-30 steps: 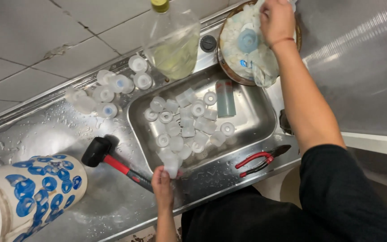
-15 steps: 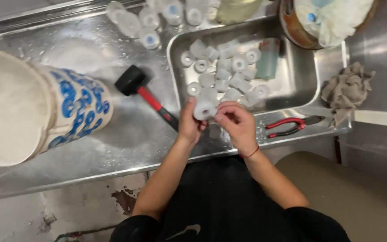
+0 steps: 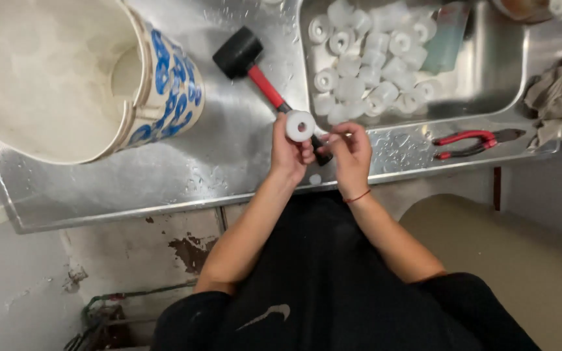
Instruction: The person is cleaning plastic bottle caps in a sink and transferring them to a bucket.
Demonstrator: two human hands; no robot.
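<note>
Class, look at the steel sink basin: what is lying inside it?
The sink basin holds a heap of white plastic rings and a pale green bottle beside them. Whatever lies beneath the heap is covered.

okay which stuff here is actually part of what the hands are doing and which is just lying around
In use: left hand, white plastic ring, right hand, more white rings in the sink.

Lying about: rubber mallet, red-handled pliers, bucket, grey rag.

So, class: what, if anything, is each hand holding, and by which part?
The left hand grips a white ring-shaped piece by its lower rim. Whether the right hand pinches anything cannot be told.
</note>
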